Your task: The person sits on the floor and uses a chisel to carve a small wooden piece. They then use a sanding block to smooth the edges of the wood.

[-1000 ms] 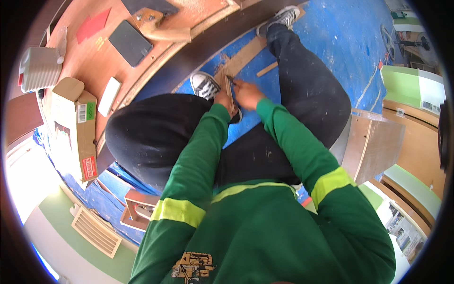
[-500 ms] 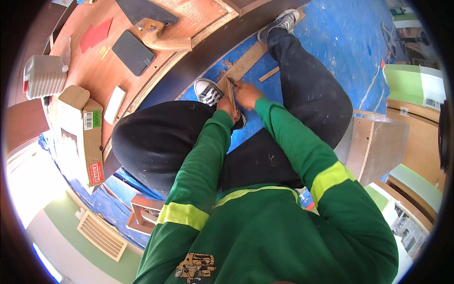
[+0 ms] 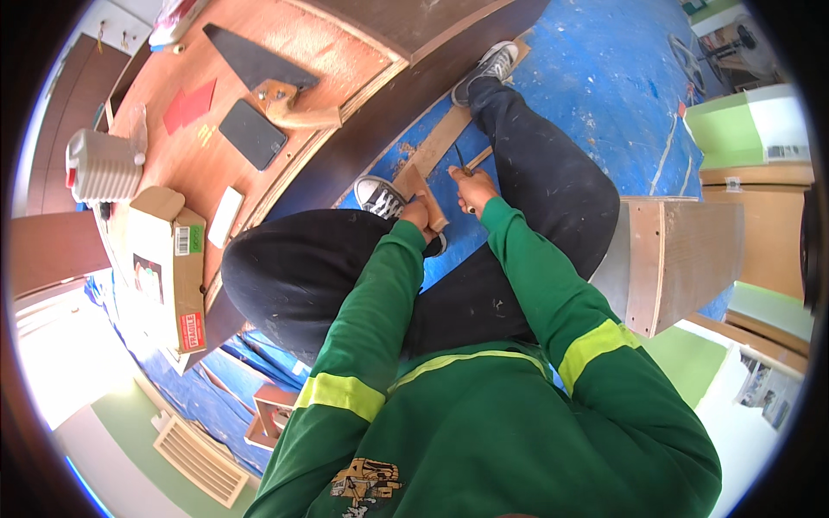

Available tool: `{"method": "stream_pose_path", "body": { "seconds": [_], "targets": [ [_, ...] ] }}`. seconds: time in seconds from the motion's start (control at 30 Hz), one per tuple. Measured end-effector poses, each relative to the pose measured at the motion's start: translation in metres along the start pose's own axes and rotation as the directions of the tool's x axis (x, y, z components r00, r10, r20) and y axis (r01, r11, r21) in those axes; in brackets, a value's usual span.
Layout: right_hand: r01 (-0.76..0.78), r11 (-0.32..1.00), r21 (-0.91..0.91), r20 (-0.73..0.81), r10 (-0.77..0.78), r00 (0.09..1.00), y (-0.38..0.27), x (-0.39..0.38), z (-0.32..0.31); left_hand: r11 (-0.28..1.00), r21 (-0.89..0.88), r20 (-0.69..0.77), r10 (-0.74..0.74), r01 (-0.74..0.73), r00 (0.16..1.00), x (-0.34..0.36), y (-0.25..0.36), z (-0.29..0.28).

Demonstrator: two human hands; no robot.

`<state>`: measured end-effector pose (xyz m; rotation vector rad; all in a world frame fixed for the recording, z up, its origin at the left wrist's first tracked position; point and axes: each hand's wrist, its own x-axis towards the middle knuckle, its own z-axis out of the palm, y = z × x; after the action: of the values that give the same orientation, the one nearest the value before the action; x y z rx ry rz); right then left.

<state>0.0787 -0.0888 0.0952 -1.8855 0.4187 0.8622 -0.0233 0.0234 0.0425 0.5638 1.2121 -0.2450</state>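
I sit on a blue floor with dark trousers and grey sneakers. My left hand (image 3: 418,212) grips the near end of a small flat wooden piece (image 3: 420,185) that lies between my feet, beside my left shoe (image 3: 378,197). My right hand (image 3: 472,187) is closed on a thin dark tool (image 3: 458,159), its tip at the wood. A longer wooden strip (image 3: 445,136) runs away from the piece toward my right shoe (image 3: 488,67).
A brown curved worktop (image 3: 345,69) at the upper left carries a handsaw (image 3: 259,69), a dark phone (image 3: 251,134), red paper, a cardboard box (image 3: 173,268) and a white ribbed container (image 3: 102,164). A plywood box (image 3: 682,259) stands to my right.
The view has shifted, so the worktop sits lower in the picture. My hands stay together on the wooden piece; the right hand has moved slightly along it.
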Motion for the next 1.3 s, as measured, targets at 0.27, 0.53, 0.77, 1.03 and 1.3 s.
{"method": "stream_pose_path", "body": {
  "seconds": [0.27,0.53,0.77,1.03,1.3],
  "targets": [
    [0.130,0.983,0.128,0.148,-0.148,0.978,-0.009,-0.057,-0.071,0.865,0.201,0.437,0.341,-0.459,0.833,-0.064,0.033,0.036],
    [0.061,0.919,0.389,0.374,-0.218,0.901,0.005,-0.071,-0.086,0.756,0.017,0.556,0.537,-0.654,0.634,-0.088,0.051,0.046],
    [0.011,0.809,0.587,0.401,-0.303,0.864,0.008,-0.050,-0.083,0.642,0.068,0.657,0.547,-0.764,0.518,-0.123,0.057,0.039],
    [0.101,0.813,0.573,0.447,-0.414,0.793,-0.015,-0.074,-0.071,0.031,0.302,0.759,0.597,-0.953,0.260,-0.257,0.091,-0.007],
    [0.514,0.749,0.418,0.417,-0.661,0.624,-0.024,-0.118,-0.072,-0.392,0.139,0.799,0.587,-0.910,-0.131,-0.337,0.093,-0.027]
  ]
}}
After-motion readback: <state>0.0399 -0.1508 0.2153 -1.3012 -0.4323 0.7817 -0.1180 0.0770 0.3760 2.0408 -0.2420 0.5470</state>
